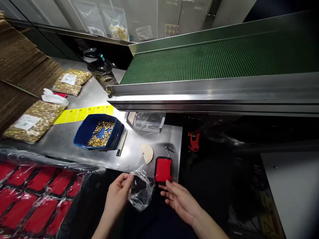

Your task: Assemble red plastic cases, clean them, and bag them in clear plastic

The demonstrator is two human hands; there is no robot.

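Note:
My left hand (121, 189) pinches the rim of a crumpled clear plastic bag (141, 199) between thumb and fingers, just in front of the table edge. With the thumb on its near edge and the fingers below, my right hand (178, 199) grips a red and black case (163, 170) at the table's front corner. Behind the case lies a small metal piece (169, 149). A cream half-disc (147, 153) rests on the metal table to the left of the case.
A blue bin (82, 134) holds small brass parts (101, 132). Several wrapped red cases (41, 215) fill a lined box at lower left. A green conveyor (189, 63) runs along the back. Bags of brass parts (37, 118) lie at left; an orange tool (193, 141) sits beyond the table's right edge.

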